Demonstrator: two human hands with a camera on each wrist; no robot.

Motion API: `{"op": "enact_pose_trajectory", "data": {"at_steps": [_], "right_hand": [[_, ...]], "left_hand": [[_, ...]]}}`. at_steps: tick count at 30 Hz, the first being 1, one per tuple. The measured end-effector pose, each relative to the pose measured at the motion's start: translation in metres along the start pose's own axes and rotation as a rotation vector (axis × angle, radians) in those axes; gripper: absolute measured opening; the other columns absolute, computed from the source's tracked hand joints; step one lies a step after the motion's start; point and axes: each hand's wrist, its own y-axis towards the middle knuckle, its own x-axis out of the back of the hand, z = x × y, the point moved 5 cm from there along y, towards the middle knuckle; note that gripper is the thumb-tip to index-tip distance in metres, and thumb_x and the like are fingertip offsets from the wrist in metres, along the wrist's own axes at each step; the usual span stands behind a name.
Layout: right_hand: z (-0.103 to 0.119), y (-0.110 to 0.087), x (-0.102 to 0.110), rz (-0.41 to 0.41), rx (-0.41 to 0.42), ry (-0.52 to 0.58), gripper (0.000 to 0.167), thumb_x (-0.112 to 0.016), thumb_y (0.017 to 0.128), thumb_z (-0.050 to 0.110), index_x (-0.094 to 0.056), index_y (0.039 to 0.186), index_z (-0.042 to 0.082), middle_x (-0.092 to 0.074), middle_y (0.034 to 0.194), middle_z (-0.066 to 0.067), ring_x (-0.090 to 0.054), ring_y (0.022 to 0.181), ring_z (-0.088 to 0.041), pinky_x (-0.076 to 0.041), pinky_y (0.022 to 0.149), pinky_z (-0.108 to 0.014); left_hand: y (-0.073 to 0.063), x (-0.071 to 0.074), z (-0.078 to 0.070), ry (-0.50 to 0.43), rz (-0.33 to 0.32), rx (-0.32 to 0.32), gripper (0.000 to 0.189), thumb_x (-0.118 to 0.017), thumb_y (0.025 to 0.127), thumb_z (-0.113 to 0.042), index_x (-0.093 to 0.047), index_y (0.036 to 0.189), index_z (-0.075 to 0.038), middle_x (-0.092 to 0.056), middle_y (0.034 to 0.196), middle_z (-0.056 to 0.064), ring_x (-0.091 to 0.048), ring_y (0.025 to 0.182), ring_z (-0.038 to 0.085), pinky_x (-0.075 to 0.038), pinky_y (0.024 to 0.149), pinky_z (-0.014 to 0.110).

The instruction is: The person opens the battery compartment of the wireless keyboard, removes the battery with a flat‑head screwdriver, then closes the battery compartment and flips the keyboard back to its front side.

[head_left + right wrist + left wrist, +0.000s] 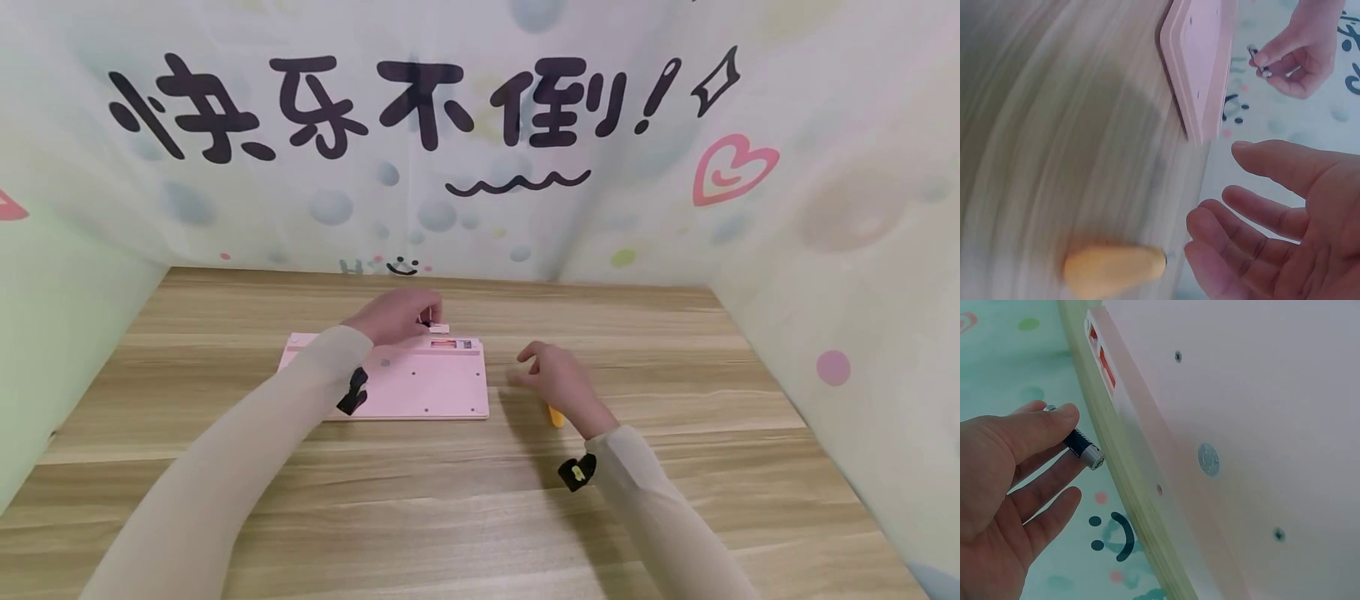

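Note:
A pink keyboard [442, 387] lies with its screwed underside up. The open battery compartment [452, 343] on its raised rear edge shows red inside. Above that edge, my left hand [397, 317] pinches a small dark-and-silver battery [1080, 445] between thumb and fingers; the battery's end points toward the keyboard in the left wrist view. Beside the keyboard, my right hand [558, 379] hovers with loosely bent fingers and holds nothing. Below it on the table is a yellow-orange handle with a thin tip, like a small screwdriver [1116, 269], partly hidden by the hand in the head view.
A small pale pink piece [438, 329] shows just behind the keyboard, under the left fingers. The wood-grain table [450, 517] ends at a printed cloth backdrop [480, 217] at the back, with cloth on both sides too.

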Motion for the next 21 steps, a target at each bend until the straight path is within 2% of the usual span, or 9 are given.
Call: {"op": "enact_pose_trajectory", "data": {"at_steps": [8, 12, 21], "right_hand": [[0.019, 0.004, -0.015, 0.023, 0.036, 0.052, 0.032, -0.072, 0.079, 0.026, -0.065, 0.105, 0.009, -0.06, 0.075, -0.001, -0.054, 0.065, -0.015, -0.043, 0.053, -0.028], [0.025, 0.007, -0.024, 0.03, 0.035, 0.08, 0.028, -0.073, 0.078, 0.024, -0.065, 0.101, 0.01, -0.059, 0.073, -0.001, -0.052, 0.064, -0.014, -0.042, 0.053, -0.027], [0.03, 0.013, -0.038, 0.042, 0.062, 0.149, 0.024, -0.071, 0.079, 0.018, -0.064, 0.099, 0.007, -0.057, 0.07, -0.002, -0.05, 0.06, -0.014, -0.042, 0.053, -0.024]], "left_hand": [[-0.007, 0.004, 0.014, -0.002, 0.009, 0.049, 0.015, -0.063, 0.083, 0.0, -0.059, 0.097, -0.005, -0.057, 0.094, 0.005, -0.05, 0.086, 0.022, -0.044, 0.075, 0.035], [-0.01, 0.005, 0.02, 0.006, 0.015, 0.063, 0.015, -0.062, 0.084, 0.001, -0.059, 0.097, -0.005, -0.057, 0.095, 0.006, -0.052, 0.088, 0.023, -0.044, 0.079, 0.038], [-0.016, 0.009, 0.042, 0.014, -0.026, 0.075, 0.014, -0.062, 0.082, 0.001, -0.059, 0.094, -0.005, -0.058, 0.093, 0.007, -0.052, 0.087, 0.023, -0.043, 0.079, 0.039]]}}
